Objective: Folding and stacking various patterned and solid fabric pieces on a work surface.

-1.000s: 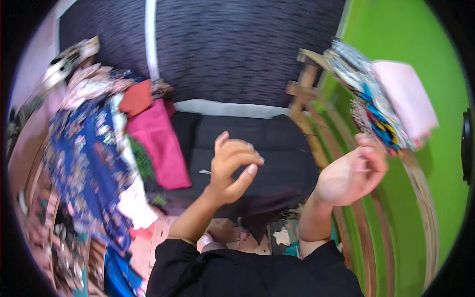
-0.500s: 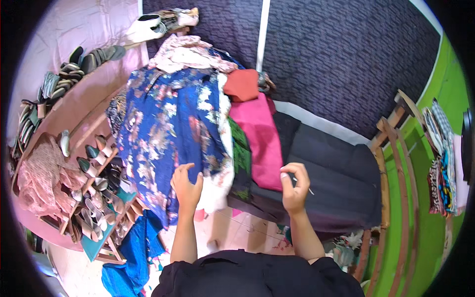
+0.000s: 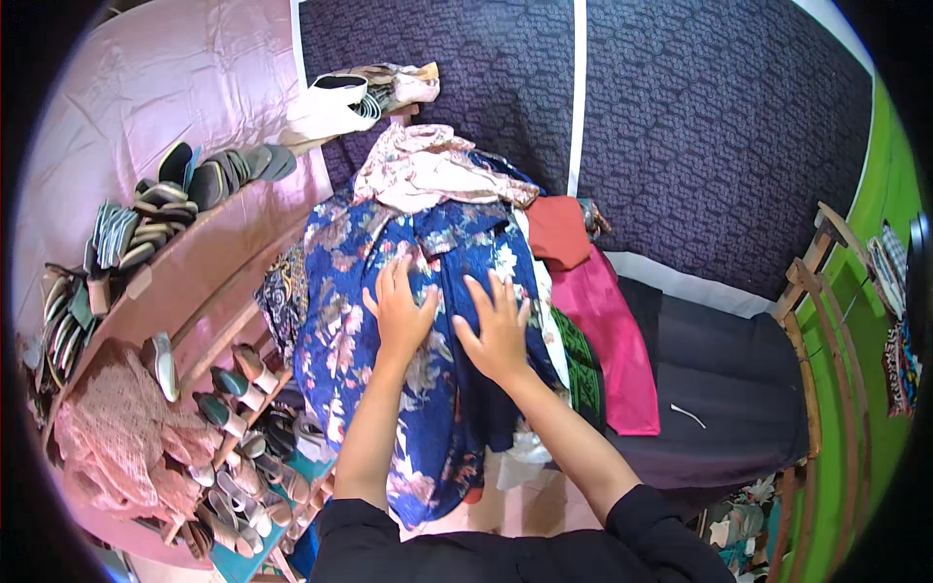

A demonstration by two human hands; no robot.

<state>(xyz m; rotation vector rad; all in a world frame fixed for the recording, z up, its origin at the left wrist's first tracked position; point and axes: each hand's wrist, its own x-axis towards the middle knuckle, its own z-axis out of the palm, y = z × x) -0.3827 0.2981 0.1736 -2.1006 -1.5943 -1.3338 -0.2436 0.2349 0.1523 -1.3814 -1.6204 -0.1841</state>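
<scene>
A navy blue cloth with a floral print [image 3: 335,335] lies spread in front of me, draping toward the floor. My left hand [image 3: 400,311] lies over its middle, fingers spread. Just to the right, my right hand [image 3: 496,332] is over the same cloth, fingers apart. Neither hand holds anything; whether they press on the fabric I cannot tell. A pale pink floral cloth [image 3: 413,175] is bunched at the far end. Along the right side lie a folded rust-red cloth [image 3: 559,231], a magenta cloth [image 3: 617,340] and a green patterned cloth [image 3: 581,374].
A dark covered bench [image 3: 724,379] stretches to the right, with a thin white strip [image 3: 688,416] on it. At left stand shelves of shoes [image 3: 243,505] and a heap of pink lacy cloth [image 3: 131,428]. Wooden slats [image 3: 838,360] line the green wall.
My hands have moved forward and closer together, over the navy floral cloth. The right hand has come left, away from the magenta cloth, and its curled fingers have spread. The view has shifted left.
</scene>
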